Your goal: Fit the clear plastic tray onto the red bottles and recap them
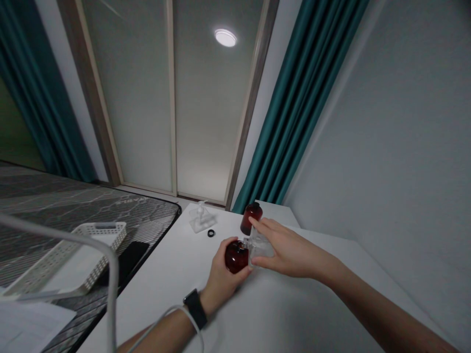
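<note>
My left hand (224, 272) is wrapped round a dark red-brown bottle (234, 257) above the white table. In my right hand (285, 247) is a clear bottle (260, 245), gripped between the thumb and fingers. Its narrow neck points left and meets the top of the red-brown bottle; whether the two mouths touch, I cannot tell. Just behind my hands a second red-brown bottle (251, 217) stands upright with a black top. Farther left lie a clear and white pump top (200, 211), on or beside a clear flat piece, and a small black ring (211, 233).
The white table (165, 289) stands by the grey wall on the right. To the left, a white basket (83, 260), a black flat object (128, 257) and paper (33, 326) lie on a dark patterned surface. A pale cable (113, 274) crosses near my left arm.
</note>
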Tool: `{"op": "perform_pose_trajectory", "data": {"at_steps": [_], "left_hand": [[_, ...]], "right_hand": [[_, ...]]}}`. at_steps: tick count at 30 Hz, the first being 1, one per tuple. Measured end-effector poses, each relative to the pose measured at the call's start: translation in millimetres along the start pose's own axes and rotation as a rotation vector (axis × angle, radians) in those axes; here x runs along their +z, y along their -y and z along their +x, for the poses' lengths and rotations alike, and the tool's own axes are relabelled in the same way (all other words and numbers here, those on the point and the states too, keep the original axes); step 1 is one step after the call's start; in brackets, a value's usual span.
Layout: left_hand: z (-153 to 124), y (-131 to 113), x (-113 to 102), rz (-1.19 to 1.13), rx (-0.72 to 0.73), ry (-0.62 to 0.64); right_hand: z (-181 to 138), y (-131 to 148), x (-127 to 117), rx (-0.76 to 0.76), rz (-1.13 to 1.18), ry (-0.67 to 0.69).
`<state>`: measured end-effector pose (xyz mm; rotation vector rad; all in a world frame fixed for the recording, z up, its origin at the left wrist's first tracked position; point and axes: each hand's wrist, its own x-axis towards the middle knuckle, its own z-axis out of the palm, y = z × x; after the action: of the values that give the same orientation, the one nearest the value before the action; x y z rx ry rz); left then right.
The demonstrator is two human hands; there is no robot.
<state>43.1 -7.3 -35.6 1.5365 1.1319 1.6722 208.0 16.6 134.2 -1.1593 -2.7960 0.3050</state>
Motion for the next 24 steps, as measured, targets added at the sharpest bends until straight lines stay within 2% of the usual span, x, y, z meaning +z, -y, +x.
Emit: {"op": "perform_pose_trajectory", "data": {"at_steps": [24], "left_hand": [[2.7, -2.6, 0.0, 0.025, 0.001, -0.032]], "right_hand": [[6.1, 0.9, -2.8, -0.007, -0.018, 0.02]]}}
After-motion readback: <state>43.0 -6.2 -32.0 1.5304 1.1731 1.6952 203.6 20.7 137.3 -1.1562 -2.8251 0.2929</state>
